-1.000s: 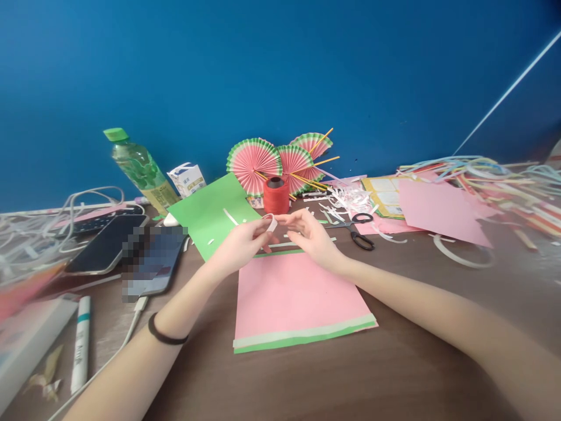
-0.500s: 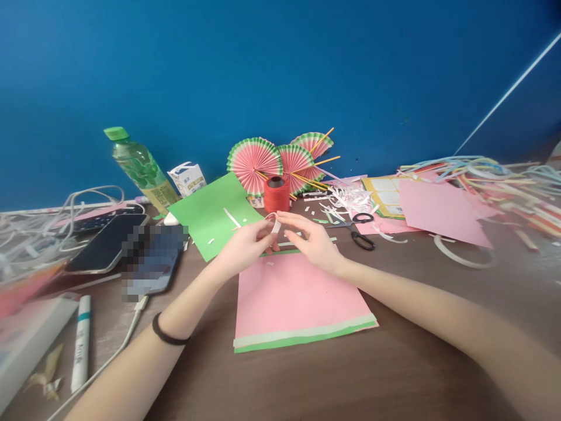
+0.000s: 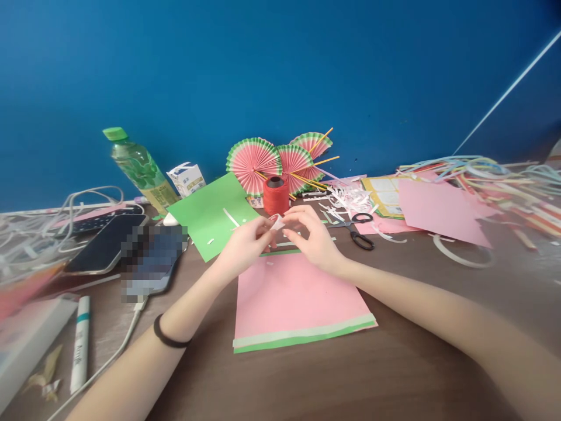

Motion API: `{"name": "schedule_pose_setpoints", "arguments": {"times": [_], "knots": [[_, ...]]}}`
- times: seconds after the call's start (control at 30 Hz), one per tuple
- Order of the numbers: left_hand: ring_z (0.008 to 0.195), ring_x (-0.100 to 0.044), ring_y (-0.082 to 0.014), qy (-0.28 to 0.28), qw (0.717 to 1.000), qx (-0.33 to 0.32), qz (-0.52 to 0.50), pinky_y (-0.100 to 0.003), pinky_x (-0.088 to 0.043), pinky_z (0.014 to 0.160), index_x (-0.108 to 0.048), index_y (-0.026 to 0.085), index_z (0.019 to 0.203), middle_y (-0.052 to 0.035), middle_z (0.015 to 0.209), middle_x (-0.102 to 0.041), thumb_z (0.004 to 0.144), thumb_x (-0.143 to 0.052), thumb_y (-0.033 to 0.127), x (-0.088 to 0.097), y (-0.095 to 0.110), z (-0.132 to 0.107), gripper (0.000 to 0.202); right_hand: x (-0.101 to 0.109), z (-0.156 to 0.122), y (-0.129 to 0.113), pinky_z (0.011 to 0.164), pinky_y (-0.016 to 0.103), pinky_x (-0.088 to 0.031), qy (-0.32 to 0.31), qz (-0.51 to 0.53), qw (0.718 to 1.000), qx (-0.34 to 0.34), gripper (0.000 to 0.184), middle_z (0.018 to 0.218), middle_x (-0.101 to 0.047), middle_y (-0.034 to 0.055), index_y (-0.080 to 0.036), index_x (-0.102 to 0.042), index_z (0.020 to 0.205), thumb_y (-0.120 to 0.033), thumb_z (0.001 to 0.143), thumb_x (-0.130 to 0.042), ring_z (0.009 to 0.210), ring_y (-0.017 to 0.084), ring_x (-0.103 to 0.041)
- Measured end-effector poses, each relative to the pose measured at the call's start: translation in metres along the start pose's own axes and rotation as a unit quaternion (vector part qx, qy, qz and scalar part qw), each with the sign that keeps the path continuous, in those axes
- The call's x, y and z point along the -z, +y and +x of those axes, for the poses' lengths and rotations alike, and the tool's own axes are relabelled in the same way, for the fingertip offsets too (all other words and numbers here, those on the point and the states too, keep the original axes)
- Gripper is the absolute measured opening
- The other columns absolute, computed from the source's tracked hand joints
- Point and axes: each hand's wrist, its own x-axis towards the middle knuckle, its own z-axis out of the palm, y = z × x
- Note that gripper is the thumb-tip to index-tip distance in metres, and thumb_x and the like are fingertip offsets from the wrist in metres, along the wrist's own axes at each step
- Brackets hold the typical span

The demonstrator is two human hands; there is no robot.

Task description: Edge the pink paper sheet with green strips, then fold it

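A dark desk (image 3: 263,386) fills the lower frame, and the pink sheet (image 3: 302,292) lies flat at its centre, squarely between the forearms, probably to keep it within easy reach. Just over its far edge, both hands meet near mid-frame. The left hand (image 3: 245,242) pinches a curled white strip (image 3: 277,223) between thumb and fingertips, off the desk, I'd guess to steady so slight a thing. The right hand (image 3: 313,240) bends its thumb and forefinger towards the strip's other side; whether they press on it, I cannot tell.

Around them it's crowded. A green sheet (image 3: 210,216) lies aslant left of centre, partly behind the left hand. A bottle (image 3: 142,166) leans at upper left, and pleated paper fans (image 3: 254,164) rest near the blue wall (image 3: 280,70). The red spool (image 3: 276,202) stands close beyond the fingertips, hemming them in. Right of centre lie the scissors (image 3: 350,225), clear of the right hand, then loose white scraps (image 3: 342,199).
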Motion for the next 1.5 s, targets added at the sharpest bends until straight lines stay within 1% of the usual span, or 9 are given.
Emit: {"name": "schedule_pose_setpoints", "arguments": {"times": [0.1,0.2,0.33,0.5,0.9,1.07,1.2,1.37,1.5], "knots": [[0.052,-0.055,-0.0125,0.054,0.997,0.016,0.061,-0.024,-0.041,0.05,-0.052,0.019,0.086,0.0009,0.061,-0.061,0.079,-0.044,0.042,0.007,0.0,0.0,0.025,-0.003,-0.002,0.001,0.067,0.027,-0.046,-0.012,-0.011,0.999,-0.034,0.022,0.093,-0.051,0.004,-0.02,-0.051,0.098,-0.019,0.077,-0.053,0.075,0.012,-0.054],[0.05,-0.055,-0.0127,0.082,0.991,0.033,0.098,-0.024,-0.04,0.051,-0.051,0.019,0.085,0.0015,0.062,-0.063,0.078,-0.043,0.039,0.013,-0.001,0.001,0.023,-0.005,-0.005,0.002,0.068,0.026,-0.043,-0.127,-0.034,0.991,0.008,0.008,0.082,-0.052,0.0018,-0.019,-0.057,0.085,-0.018,0.079,-0.051,0.074,0.012,-0.053],[0.052,-0.057,-0.013,0.081,0.989,0.041,0.114,-0.024,-0.041,0.053,-0.051,0.019,0.083,0.0009,0.062,-0.063,0.079,-0.042,0.038,0.015,-0.002,0.002,0.021,-0.008,-0.009,0.003,0.078,0.028,-0.041,-0.259,-0.069,0.962,0.051,0.015,0.09,-0.052,0.0041,-0.019,-0.061,0.091,-0.018,0.081,-0.049,0.083,0.014,-0.053],[0.051,-0.057,-0.0125,0.069,0.991,0.036,0.108,-0.022,-0.04,0.051,-0.051,0.019,0.084,0.001,0.062,-0.062,0.079,-0.042,0.038,0.014,-0.001,0.002,0.021,-0.009,-0.009,0.006,0.077,0.028,-0.041,-0.298,-0.083,0.951,0.018,0.016,0.091,-0.049,0.0047,-0.017,-0.06,0.092,-0.017,0.081,-0.049,0.083,0.015,-0.051],[0.053,-0.059,-0.0135,0.064,0.993,0.04,0.09,-0.023,-0.042,0.054,-0.052,0.019,0.084,0.0012,0.061,-0.063,0.078,-0.044,0.037,0.013,0.002,0.002,0.02,-0.011,-0.009,0.012,0.07,0.027,-0.039,-0.288,-0.068,0.955,0.017,0.003,0.085,-0.046,0.0023,-0.017,-0.048,0.076,-0.017,0.079,-0.047,0.075,0.012,-0.048],[0.055,-0.06,-0.0147,0.052,0.996,0.05,0.056,-0.024,-0.042,0.054,-0.052,0.019,0.084,0.0002,0.064,-0.065,0.077,-0.045,0.039,0.014,0.001,0.002,0.022,0.005,0.009,0.022,0.056,0.024,-0.04,-0.139,-0.026,0.983,-0.117,0.005,0.067,-0.052,-0.0027,-0.02,-0.044,0.08,-0.024,0.08,-0.043,0.056,0.011,-0.052],[0.057,-0.061,-0.0145,0.043,0.997,0.055,0.034,-0.024,-0.042,0.053,-0.052,0.02,0.084,-0.0002,0.067,-0.066,0.078,-0.045,0.042,0.015,0.004,0.001,0.024,0.037,0.033,0.034,0.055,0.024,-0.041,-0.062,-0.049,0.985,-0.156,0.007,0.065,-0.055,-0.0022,-0.018,-0.048,0.08,-0.02,0.073,-0.048,0.051,0.01,-0.055],[0.055,-0.058,-0.013,0.049,0.997,0.051,0.029,-0.023,-0.041,0.053,-0.053,0.02,0.083,0.0009,0.063,-0.063,0.078,-0.045,0.045,0.014,0.007,0.0,0.027,0.077,0.051,0.042,0.066,0.027,-0.039,-0.062,-0.264,0.957,-0.104,0.019,0.075,-0.063,0.0052,-0.015,-0.059,0.069,-0.028,0.076,-0.047,0.073,0.017,-0.057],[0.053,-0.054,-0.0113,0.056,0.997,0.055,0.0,-0.022,-0.04,0.053,-0.053,0.019,0.079,0.002,0.059,-0.059,0.076,-0.046,0.047,0.014,0.009,0.0,0.029,0.104,0.055,0.042,0.054,0.026,-0.034,-0.103,-0.382,0.899,-0.187,0.032,0.059,-0.058,0.0039,-0.015,-0.06,0.067,-0.034,0.081,-0.038,0.056,0.015,-0.051]]}}
